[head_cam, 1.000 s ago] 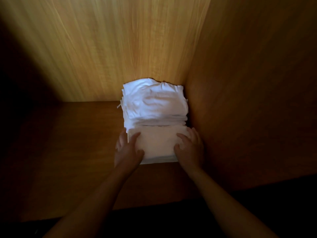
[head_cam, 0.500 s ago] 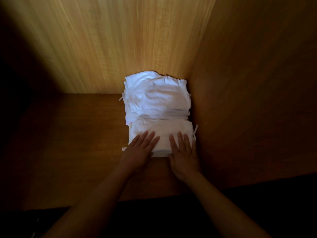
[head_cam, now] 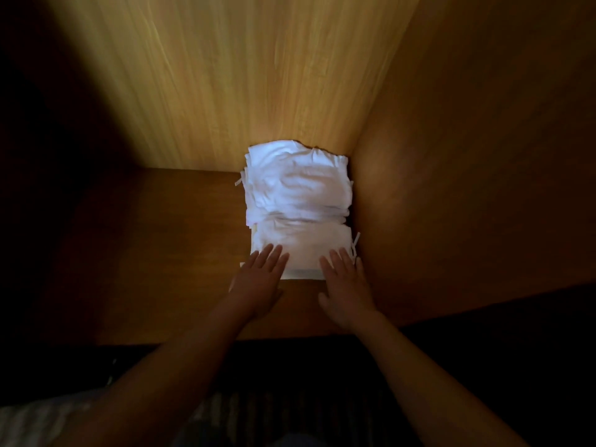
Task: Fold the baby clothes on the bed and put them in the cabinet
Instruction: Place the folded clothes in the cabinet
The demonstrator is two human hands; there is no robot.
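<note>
A tall stack of folded white baby clothes [head_cam: 296, 185] stands in the back right corner of the cabinet shelf [head_cam: 154, 253]. In front of it lies a lower folded white garment [head_cam: 303, 246], right against the stack. My left hand [head_cam: 258, 282] lies flat with straight fingers, its fingertips on the garment's near left edge. My right hand [head_cam: 345, 285] lies flat the same way, fingertips on the near right edge, close to the cabinet's right wall [head_cam: 451, 204]. Neither hand grips anything.
The shelf stretches bare and dark to the left of the clothes. The lit wooden back wall [head_cam: 225, 91] rises behind the stack. A striped fabric [head_cam: 38, 421] shows dimly at the bottom left, below the shelf's front edge.
My hands went from curled fingers gripping the front garment to flat, straight fingers, then slid back toward its near edge. The garment now sits pushed against the stack.
</note>
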